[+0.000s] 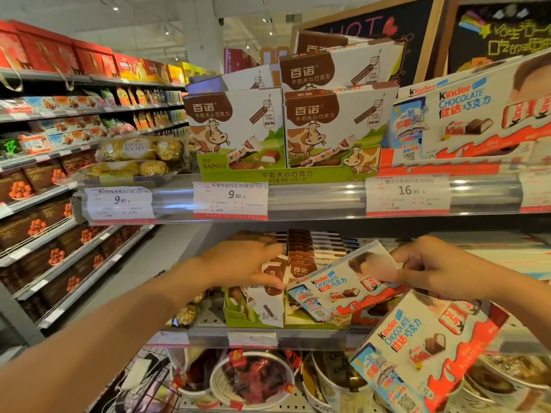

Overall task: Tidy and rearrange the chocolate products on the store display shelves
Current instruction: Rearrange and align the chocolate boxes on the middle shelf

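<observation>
The left hand [241,263] reaches into the middle shelf and grips a brown-and-white chocolate box [272,271], thumb below and fingers over its top edge. This box stands in a green display tray [253,315] directly under the hand. More boxes of the same kind [313,248] are stacked in a row just beyond the fingertips.

The right hand [432,268] pinches the top corner of a Kinder chocolate box [343,286], which lies tilted between the two hands, its lower left corner over the tray. A second Kinder box [426,350] lies tilted below the right wrist; what supports it cannot be determined.

Above both hands, the upper shelf rail [313,201] carries price tags [230,199].
</observation>
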`<act>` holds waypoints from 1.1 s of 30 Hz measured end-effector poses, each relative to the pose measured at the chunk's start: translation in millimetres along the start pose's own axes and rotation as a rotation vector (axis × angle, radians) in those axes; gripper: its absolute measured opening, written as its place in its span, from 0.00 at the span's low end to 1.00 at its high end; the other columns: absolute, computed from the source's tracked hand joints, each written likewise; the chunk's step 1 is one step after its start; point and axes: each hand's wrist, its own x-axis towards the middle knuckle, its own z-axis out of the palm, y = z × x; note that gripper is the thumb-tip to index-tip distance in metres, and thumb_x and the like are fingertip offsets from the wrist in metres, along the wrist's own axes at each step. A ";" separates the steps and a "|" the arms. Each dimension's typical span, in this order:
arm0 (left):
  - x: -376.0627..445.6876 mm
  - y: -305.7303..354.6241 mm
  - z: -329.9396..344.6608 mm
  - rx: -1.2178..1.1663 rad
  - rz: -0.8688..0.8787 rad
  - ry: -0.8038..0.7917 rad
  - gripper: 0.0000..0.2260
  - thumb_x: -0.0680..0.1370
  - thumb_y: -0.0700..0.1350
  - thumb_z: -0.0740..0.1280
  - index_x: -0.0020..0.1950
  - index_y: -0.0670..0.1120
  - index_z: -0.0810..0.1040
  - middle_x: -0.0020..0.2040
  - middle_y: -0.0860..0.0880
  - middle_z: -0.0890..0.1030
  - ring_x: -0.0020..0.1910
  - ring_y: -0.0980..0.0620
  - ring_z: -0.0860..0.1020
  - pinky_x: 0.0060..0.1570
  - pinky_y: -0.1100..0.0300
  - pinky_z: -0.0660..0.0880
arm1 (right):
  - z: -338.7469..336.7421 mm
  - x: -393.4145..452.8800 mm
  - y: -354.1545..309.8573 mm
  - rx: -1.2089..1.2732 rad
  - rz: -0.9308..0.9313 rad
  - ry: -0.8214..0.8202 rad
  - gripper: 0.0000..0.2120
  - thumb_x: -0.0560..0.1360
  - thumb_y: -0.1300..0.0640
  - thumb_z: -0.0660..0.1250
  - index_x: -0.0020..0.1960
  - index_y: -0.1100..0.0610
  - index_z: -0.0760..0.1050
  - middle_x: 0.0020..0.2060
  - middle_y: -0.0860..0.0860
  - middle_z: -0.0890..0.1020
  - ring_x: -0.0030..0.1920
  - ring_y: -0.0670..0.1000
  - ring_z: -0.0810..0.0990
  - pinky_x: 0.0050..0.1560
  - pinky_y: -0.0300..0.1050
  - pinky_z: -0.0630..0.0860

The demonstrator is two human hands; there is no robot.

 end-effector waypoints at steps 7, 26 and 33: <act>-6.0 -4.3 -2.4 0.014 0.044 0.010 0.31 0.67 0.66 0.69 0.62 0.49 0.68 0.59 0.53 0.73 0.58 0.55 0.69 0.44 0.67 0.61 | 1.6 0.1 6.6 -0.001 0.024 0.016 0.07 0.77 0.60 0.64 0.41 0.53 0.77 0.24 0.48 0.79 0.23 0.44 0.75 0.26 0.32 0.68; 18.1 16.9 15.7 0.241 -0.105 0.074 0.46 0.64 0.74 0.63 0.73 0.47 0.57 0.71 0.47 0.64 0.70 0.46 0.62 0.70 0.48 0.54 | -1.5 -6.7 6.5 0.040 0.047 0.053 0.07 0.77 0.59 0.64 0.48 0.61 0.79 0.23 0.48 0.79 0.21 0.43 0.74 0.24 0.32 0.66; 13.4 10.2 -2.5 -0.085 -0.070 0.083 0.51 0.61 0.72 0.68 0.76 0.54 0.48 0.75 0.53 0.59 0.73 0.52 0.59 0.70 0.59 0.57 | -2.3 -31.3 11.6 0.151 0.059 0.226 0.06 0.75 0.61 0.65 0.47 0.59 0.81 0.32 0.45 0.84 0.28 0.41 0.81 0.31 0.33 0.73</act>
